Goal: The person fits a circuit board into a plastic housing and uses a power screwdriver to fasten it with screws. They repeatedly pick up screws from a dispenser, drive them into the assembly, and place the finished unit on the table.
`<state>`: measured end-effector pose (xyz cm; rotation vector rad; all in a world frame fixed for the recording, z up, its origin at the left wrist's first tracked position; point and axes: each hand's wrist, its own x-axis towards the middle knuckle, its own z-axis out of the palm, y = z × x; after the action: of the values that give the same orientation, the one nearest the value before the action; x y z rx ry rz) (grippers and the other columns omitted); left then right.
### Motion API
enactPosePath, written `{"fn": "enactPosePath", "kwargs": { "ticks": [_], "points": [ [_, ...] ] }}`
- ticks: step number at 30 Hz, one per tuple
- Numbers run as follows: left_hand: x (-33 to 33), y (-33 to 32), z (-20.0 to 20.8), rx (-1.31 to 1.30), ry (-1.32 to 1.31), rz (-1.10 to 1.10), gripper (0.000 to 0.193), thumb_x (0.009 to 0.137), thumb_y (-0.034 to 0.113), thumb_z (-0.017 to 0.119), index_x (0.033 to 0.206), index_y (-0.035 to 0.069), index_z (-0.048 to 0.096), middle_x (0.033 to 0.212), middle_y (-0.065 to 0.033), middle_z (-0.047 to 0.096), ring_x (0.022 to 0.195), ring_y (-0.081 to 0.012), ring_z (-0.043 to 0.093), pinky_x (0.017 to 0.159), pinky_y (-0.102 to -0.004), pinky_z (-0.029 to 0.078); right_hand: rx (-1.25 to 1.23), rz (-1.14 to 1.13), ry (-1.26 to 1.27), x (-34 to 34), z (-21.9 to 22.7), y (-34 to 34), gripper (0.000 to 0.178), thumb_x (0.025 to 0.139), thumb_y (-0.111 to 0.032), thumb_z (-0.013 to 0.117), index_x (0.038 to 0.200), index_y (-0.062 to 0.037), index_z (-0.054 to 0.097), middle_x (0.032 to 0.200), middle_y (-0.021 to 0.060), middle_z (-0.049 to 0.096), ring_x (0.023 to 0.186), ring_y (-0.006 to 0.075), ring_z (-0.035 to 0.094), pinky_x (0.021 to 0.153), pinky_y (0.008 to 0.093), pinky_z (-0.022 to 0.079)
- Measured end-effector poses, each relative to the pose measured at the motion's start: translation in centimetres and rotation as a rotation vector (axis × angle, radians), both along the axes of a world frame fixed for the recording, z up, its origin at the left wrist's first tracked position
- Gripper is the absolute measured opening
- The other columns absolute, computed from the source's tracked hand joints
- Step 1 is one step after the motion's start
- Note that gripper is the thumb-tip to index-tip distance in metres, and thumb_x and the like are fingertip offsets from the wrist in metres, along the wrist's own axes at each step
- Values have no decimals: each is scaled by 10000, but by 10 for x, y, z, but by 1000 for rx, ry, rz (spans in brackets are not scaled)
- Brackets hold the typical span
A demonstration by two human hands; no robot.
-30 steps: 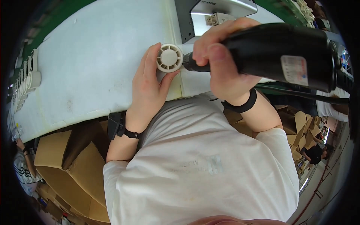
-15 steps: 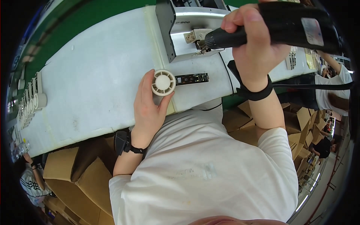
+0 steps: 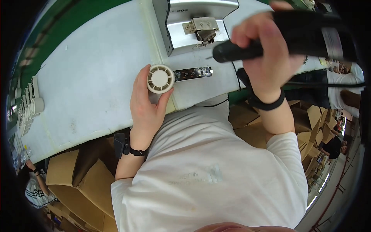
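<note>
My left hand grips a round white plastic part with a spoked rim, its thumb and fingers curled around the sides. A narrow dark circuit board extends to the right from this part, low over the table. In my right hand is a black electric screwdriver, somewhat blurred, its thin bit pointing left. The bit hovers above the circuit board's far end, apart from it. Behind stands a silver screw feeder with a metal pick-up block on its front, just left of the screwdriver.
On the white table, several similar white parts stand in a row at the far left. Open cardboard boxes lie below the table edge. A black cable crosses the tabletop. Other people are visible at both sides.
The screwdriver tip has left the feeder's pick-up block and come nearer the circuit board. My left hand keeps hold of the white part. The whole view has shifted slightly.
</note>
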<state>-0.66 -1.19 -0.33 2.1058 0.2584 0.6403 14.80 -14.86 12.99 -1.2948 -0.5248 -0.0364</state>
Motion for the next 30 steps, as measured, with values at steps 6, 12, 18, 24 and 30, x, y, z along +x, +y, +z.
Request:
{"fn": "enactPosePath", "kwargs": {
  "ticks": [6, 12, 18, 24, 30],
  "points": [
    [1, 1, -2, 27, -39, 1, 726, 788, 46, 811, 1402, -15, 429, 1305, -228, 563, 1138, -367, 615, 928, -402, 535, -6, 158, -108, -7, -25, -48, 368, 937, -151, 593, 1276, -108, 456, 806, 60, 514, 640, 204, 497, 622, 406, 448],
    [-2, -2, -2, -34, -11, 26, 683, 810, 31, 795, 1400, -20, 455, 1343, -178, 578, 1201, -284, 601, 997, -369, 500, 0, 148, -69, -13, -32, -50, 364, 931, -142, 600, 1269, -128, 465, 799, 60, 518, 649, 208, 506, 631, 406, 453],
    [-2, -4, -3, -32, -15, 23, 677, 812, 32, 795, 1398, -20, 459, 1339, -175, 581, 1196, -275, 603, 998, -365, 500, -28, 121, -73, -14, -40, -50, 357, 930, -106, 593, 1265, -127, 472, 793, 65, 527, 648, 207, 509, 640, 411, 469],
    [-2, -3, -3, -18, -14, 26, 683, 802, 42, 804, 1390, -19, 463, 1316, -190, 584, 1166, -300, 615, 966, -372, 515, -27, 133, -102, -12, -45, -47, 317, 933, -86, 588, 1228, -114, 475, 775, 69, 536, 639, 204, 519, 625, 399, 476],
    [-1, -3, 1, 64, -3, 24, 720, 782, 67, 825, 1390, -12, 447, 1295, -220, 581, 1122, -355, 632, 912, -395, 545, -46, 133, -122, -9, -48, -45, 287, 927, -75, 602, 1183, -98, 474, 755, 71, 538, 626, 196, 528, 605, 381, 476]
  ]
}}
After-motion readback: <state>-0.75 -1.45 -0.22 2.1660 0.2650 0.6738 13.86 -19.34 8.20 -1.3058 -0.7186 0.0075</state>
